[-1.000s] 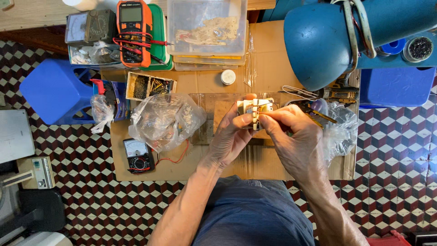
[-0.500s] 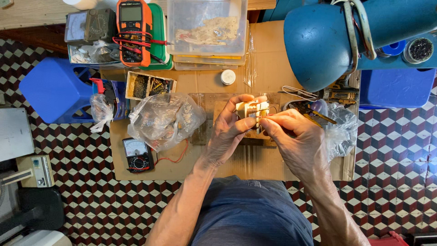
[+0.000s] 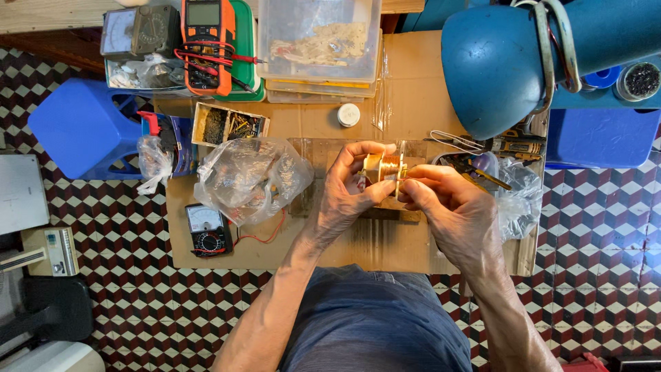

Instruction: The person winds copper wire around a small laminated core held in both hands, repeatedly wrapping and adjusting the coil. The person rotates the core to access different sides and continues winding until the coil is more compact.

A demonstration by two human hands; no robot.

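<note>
My left hand (image 3: 350,189) grips a small bobbin wound with copper wire (image 3: 383,165), fingers curled over its top and thumb under it. My right hand (image 3: 451,207) pinches the bobbin's right end with thumb and forefinger. Both hands hover above a cardboard-covered work board (image 3: 406,238), over a dark strip lying on it. Part of the coil is hidden by my fingers.
A crumpled clear plastic bag (image 3: 248,176) lies left of my hands, with a small analogue meter (image 3: 206,231) and red lead below it. An orange multimeter (image 3: 206,41), clear plastic boxes (image 3: 320,41), a parts tray (image 3: 231,125), a white cap (image 3: 349,114), pliers (image 3: 513,146) and a blue lamp shade (image 3: 502,58) surround the board.
The bobbin has been turned in my hands: its pale end plates faced up before, and now the copper winding shows. Both hands stay at the same spot.
</note>
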